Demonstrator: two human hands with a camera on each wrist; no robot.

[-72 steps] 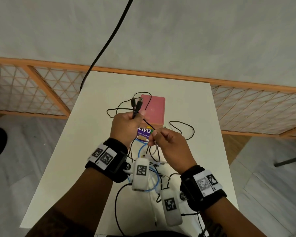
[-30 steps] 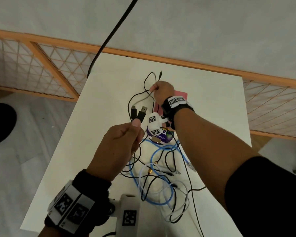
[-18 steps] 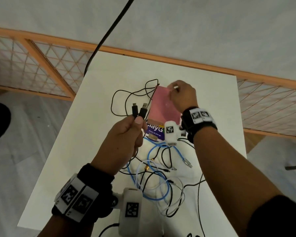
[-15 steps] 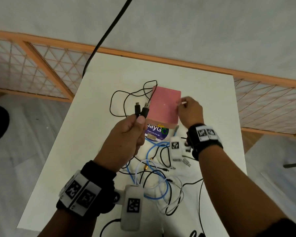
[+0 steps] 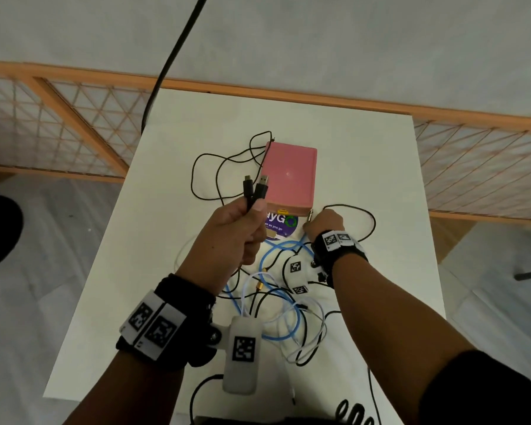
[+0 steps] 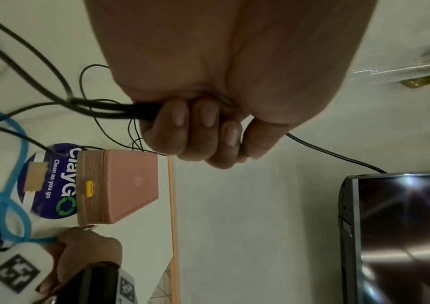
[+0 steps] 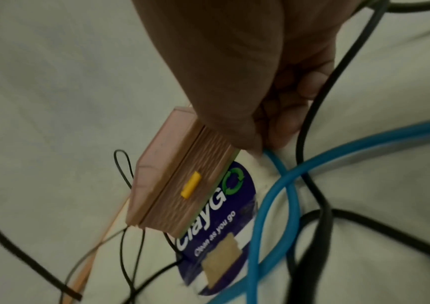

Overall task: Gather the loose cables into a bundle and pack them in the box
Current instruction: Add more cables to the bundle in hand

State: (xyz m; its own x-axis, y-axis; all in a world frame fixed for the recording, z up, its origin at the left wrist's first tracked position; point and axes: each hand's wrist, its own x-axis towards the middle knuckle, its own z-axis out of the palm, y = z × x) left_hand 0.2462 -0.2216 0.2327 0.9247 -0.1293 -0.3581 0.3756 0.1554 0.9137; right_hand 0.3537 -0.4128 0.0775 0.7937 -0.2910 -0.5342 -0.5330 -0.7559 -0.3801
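Observation:
The pink box [image 5: 290,176] lies closed on the white table [image 5: 172,240], with a yellow latch on its near side [image 7: 190,185]. My left hand [image 5: 239,231] is raised in front of it and grips black cables [image 6: 120,109]; their two USB plugs [image 5: 256,187] stick up above the fist. My right hand [image 5: 324,223] is down at the box's near right corner with curled fingers [image 7: 286,111]. It pinches the end of the blue cable [image 7: 289,185], and a small metal plug [image 5: 310,215] pokes out above it. A tangle of black, white and blue cables [image 5: 276,302] lies between my forearms.
A round purple sticker [image 5: 281,223] lies half under the box. Thin black loops [image 5: 215,176] spread left of the box and right of my right hand. A thick black cord [image 5: 172,56] hangs at the back. A wooden lattice screen [image 5: 74,118] stands behind the table. A dark screen [image 6: 403,236] shows below.
My right hand drew back from the far side of the box to its near right corner and dropped to the table. My left hand kept its hold on the plugs.

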